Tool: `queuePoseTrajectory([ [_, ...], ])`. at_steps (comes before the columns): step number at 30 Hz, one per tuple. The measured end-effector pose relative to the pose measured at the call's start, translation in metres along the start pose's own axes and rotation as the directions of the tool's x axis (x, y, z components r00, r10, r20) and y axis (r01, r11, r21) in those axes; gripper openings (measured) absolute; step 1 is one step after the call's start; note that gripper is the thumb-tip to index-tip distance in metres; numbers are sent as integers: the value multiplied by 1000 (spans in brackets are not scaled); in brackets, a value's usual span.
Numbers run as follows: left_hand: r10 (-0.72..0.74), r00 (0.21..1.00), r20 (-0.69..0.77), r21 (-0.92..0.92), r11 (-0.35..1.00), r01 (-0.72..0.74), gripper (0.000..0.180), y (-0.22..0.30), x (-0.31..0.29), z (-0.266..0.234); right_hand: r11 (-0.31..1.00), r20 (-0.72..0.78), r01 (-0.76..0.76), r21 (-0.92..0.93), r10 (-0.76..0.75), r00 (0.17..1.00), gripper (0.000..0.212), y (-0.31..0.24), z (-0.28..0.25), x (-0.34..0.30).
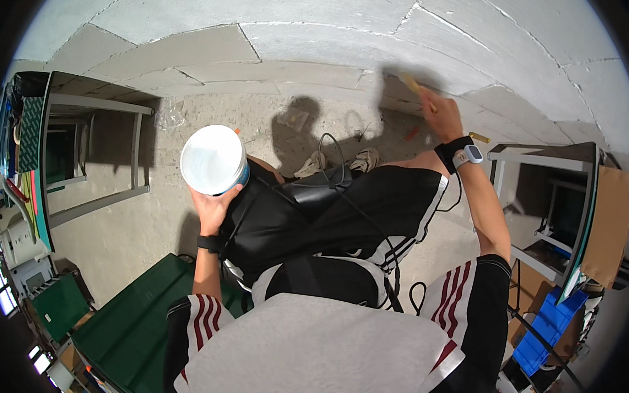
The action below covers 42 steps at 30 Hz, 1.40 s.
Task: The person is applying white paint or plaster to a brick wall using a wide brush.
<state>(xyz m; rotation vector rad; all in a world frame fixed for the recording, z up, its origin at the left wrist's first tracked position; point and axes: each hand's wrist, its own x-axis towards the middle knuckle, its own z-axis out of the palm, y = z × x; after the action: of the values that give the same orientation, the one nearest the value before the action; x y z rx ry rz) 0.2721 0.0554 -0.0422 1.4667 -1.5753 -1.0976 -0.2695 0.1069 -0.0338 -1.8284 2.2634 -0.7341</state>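
Note:
My left hand (214, 207) is closed around the lower side of a white plastic bucket (241, 180), tilted so that I look into its open top. Inside is a whitish coating, probably paint. Stretched forward, my right hand (444, 119) grips a paintbrush (411, 83) by its yellowish handle. The brush's tip is at the low part of a block wall (322, 44), blurred and in shadow, so I cannot tell whether it touches. Bright white covers the upper blocks, while several lower ones are greyer.
Metal-framed tables stand at left (99, 103) and right (544, 162). A green box (140, 326) lies behind my left arm, and a blue bin (549, 330) is at lower right. A black cable (373, 224) runs across my lap. Small debris (297, 117) dots the floor by the wall.

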Motion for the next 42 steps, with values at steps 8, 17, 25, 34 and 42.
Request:
queuePoseTrajectory([
  [8,40,999,19,-13,999,-40,106,7,3,9,929,48,354,105,-360,932,27,-64,69,47],
  [17,-47,998,-37,-106,993,43,100,-3,-8,-6,993,26,102,-60,-100,995,29,9,12,0],
  [25,25,999,33,-36,999,-24,104,4,5,6,978,11,199,-64,-199,980,28,-36,50,19],
  [34,29,999,-21,-12,999,-29,103,-2,-4,-3,979,111,201,35,-203,973,34,-48,49,47],
  [42,35,998,-60,34,999,-33,105,2,-4,0,997,-90,55,-62,-60,994,19,19,-13,-13],
])
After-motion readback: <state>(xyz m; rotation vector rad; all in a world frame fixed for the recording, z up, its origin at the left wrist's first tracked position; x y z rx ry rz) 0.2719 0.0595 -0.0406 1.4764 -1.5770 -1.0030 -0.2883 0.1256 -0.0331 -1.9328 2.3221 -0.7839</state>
